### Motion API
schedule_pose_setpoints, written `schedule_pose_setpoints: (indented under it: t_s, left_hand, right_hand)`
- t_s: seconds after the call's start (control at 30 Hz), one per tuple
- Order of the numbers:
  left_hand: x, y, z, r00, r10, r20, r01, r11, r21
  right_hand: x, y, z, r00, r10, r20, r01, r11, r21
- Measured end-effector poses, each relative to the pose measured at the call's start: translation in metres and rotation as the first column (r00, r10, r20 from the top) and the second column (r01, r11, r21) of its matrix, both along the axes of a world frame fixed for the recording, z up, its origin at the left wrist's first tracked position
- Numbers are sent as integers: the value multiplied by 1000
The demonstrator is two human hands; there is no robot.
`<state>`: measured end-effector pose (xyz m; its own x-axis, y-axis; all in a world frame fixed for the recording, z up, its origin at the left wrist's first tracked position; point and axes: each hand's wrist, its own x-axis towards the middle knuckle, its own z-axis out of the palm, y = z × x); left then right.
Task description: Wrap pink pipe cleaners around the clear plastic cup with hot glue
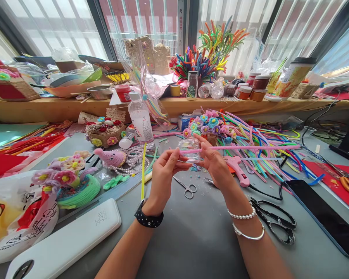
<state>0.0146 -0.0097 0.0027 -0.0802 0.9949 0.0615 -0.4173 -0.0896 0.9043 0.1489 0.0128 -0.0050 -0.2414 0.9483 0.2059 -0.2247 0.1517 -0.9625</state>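
A pink pipe cleaner [256, 147] runs level between my two hands, its long free length reaching out to the right. My left hand [164, 168] pinches it near its left end between thumb and fingers. Closer to its middle, my right hand [216, 164] grips it too. A clear plastic container [189, 144] shows just behind the fingers, partly covered by them. Small silver scissors [188, 190] lie on the table below the hands. Beside my right hand rests a pink glue gun [237, 170] with a glue stick in it.
Loose pipe cleaners [264, 135] pile up at the right, by a bunch of fuzzy flowers [211, 122]. Black scissors [275, 221] and a phone [322, 217] lie nearer me. A water bottle [141, 120], bead strings [139, 159] and a long white device [66, 242] occupy the left.
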Motion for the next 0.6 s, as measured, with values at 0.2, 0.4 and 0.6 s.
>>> schedule_pose_setpoints:
  t_s: [0.2,0.4,0.6]
  left_hand:
    - [0,-1,1,999,0,-41,-1,1000,-17]
    - [1,-1,2,998,10,-61,-11,1000,-18]
    - [1,-1,2,996,25,-80,-26,1000,-17]
  right_hand:
    - [1,-1,0,1000,-4,14,4,1000,-4]
    - [1,-1,1,1000,-5,24,4,999,32]
    - [1,-1,1,999,-8,31,8,1000,25]
